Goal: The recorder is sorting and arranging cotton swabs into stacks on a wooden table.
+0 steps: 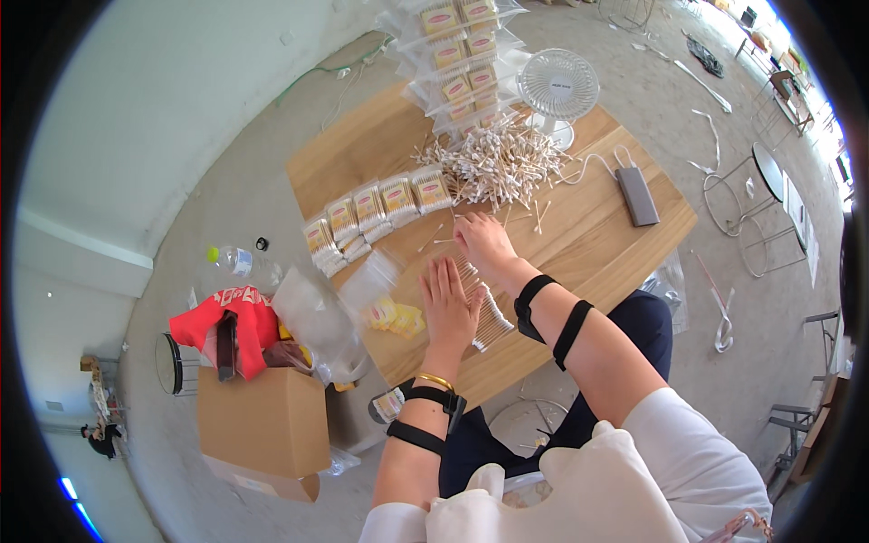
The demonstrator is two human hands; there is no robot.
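My left hand [445,303] lies flat with its fingers stretched out, along the left side of a row of cotton swabs [491,324] on the wooden table. Just beyond it, my right hand [486,242] is bent down over the row's far end with its fingers curled together; what they hold, if anything, is hidden. Part of the row is covered by both hands. A large heap of loose cotton swabs [507,165] lies farther back, with a few strays near my fingers. Left of my left hand are yellow paper cards [396,317] and clear plastic bags [369,279].
Packed swab bundles [369,210] line the table's left side. Bagged packs [457,68] are stacked high at the back, beside a white fan [559,86]. A grey power bank [637,195] with a cable lies right. A cardboard box [262,421] and red bag [226,326] stand left.
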